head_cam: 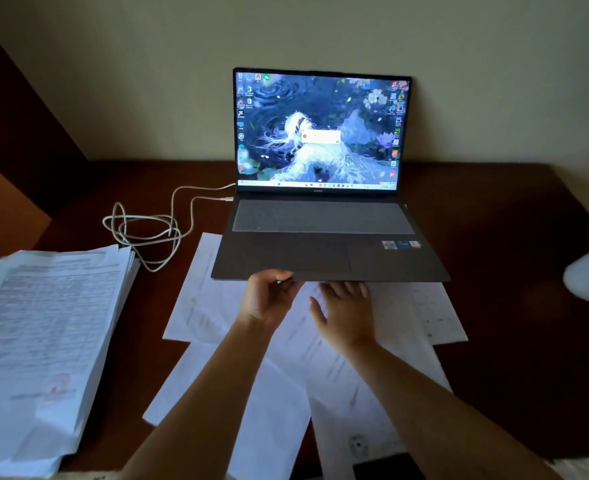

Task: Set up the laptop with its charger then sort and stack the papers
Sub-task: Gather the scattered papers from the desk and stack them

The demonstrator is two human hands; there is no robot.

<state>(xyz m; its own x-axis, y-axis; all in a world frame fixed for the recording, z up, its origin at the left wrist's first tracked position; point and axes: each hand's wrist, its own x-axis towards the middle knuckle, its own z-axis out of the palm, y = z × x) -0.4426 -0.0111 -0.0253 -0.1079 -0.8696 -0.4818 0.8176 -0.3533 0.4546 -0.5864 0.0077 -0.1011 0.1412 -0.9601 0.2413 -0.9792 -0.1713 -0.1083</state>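
Papers in a thick stack lie at the bench's left edge, with the coiled white charger cable just beyond, plugged into the open laptop. Left hand curls its grip round the laptop's front edge. Right hand lies flat with fingers straight on loose sheets, fingertips reaching under that edge.

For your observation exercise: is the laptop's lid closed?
No, the laptop stands open with its screen lit, showing a desktop.
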